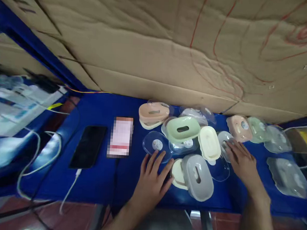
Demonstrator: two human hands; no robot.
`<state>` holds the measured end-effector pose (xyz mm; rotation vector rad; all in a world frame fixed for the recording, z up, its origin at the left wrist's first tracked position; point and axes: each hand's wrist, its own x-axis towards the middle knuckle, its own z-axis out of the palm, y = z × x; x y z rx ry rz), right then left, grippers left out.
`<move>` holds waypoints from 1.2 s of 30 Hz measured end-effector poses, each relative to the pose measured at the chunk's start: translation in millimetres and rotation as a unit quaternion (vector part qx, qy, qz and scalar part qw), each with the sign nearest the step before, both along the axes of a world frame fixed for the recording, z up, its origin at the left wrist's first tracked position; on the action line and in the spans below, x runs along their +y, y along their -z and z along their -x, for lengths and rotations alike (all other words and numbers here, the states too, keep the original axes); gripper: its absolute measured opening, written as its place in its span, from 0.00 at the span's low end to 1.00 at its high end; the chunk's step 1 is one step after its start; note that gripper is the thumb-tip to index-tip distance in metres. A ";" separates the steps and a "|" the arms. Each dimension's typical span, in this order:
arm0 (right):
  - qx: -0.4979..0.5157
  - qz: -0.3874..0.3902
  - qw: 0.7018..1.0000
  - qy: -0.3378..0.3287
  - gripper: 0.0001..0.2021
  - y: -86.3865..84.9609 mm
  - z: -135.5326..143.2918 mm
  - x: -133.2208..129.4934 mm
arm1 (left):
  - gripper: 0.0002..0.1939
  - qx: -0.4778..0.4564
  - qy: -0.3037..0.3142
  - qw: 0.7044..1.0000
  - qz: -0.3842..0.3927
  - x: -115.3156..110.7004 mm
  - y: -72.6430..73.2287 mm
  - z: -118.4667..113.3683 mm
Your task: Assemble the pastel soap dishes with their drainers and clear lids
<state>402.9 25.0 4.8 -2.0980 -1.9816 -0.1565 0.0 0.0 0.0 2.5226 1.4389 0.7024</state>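
My left hand (153, 177) is open, its fingers spread by a clear lid (155, 146) with a round label. Its thumb side comes near a cream oval piece (178, 173), partly under a grey soap dish (199, 178). My right hand (240, 160) has its fingers stretched over a pale grey piece (224, 142); whether they grip it I cannot make out. Between the hands lie a cream dish (209, 142) and a green soap dish (183, 129) with a slot. Behind them sits a peach soap dish (153, 111) on a cream piece.
Left of the dishes lie a lit phone (121, 137) and a dark phone (88, 147) with a white cable. Wrapped peach (239, 128), green (258, 130) and grey (290, 175) dishes are at the right. A cardboard wall (147, 52) rises behind the blue table (99, 108).
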 end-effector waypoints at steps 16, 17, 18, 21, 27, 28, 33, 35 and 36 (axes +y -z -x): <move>-0.028 -0.225 0.973 0.042 0.19 -21.9 35.3 12.2 | 0.38 0.042 0.093 0.995 0.013 -10.7 -3.2 14.6; -0.018 -0.245 0.969 0.022 0.19 -27.0 42.8 16.3 | 0.39 0.049 0.098 0.994 0.007 -10.3 -2.0 14.2; -0.010 -0.251 0.968 -0.017 0.19 -32.3 51.7 21.7 | 0.40 0.056 0.102 0.993 0.001 -9.9 -0.9 13.8; -0.004 -0.196 0.962 -0.189 0.19 -46.1 81.7 45.9 | 0.38 0.071 0.102 0.992 -0.004 -9.5 0.0 12.8; 0.025 -0.171 0.947 -0.270 0.20 -57.3 101.0 89.4 | 0.33 0.073 0.085 0.994 0.011 -13.1 -4.1 12.9; 0.049 -0.187 0.952 -0.238 0.20 -57.2 93.3 91.9 | 0.33 0.071 0.081 0.994 0.013 -13.6 -4.5 13.2; 0.070 -0.175 0.982 -0.013 0.23 -38.0 27.8 89.4 | 0.31 0.060 0.082 0.995 0.016 -12.4 -4.6 14.2; 0.031 -0.149 0.985 0.086 0.28 -23.1 4.3 85.6 | 0.30 0.059 0.091 0.994 0.010 -10.8 -4.1 14.2; 0.019 -0.140 0.982 0.124 0.31 -16.2 -4.5 84.0 | 0.29 0.059 0.096 0.994 0.005 -10.1 -3.8 14.0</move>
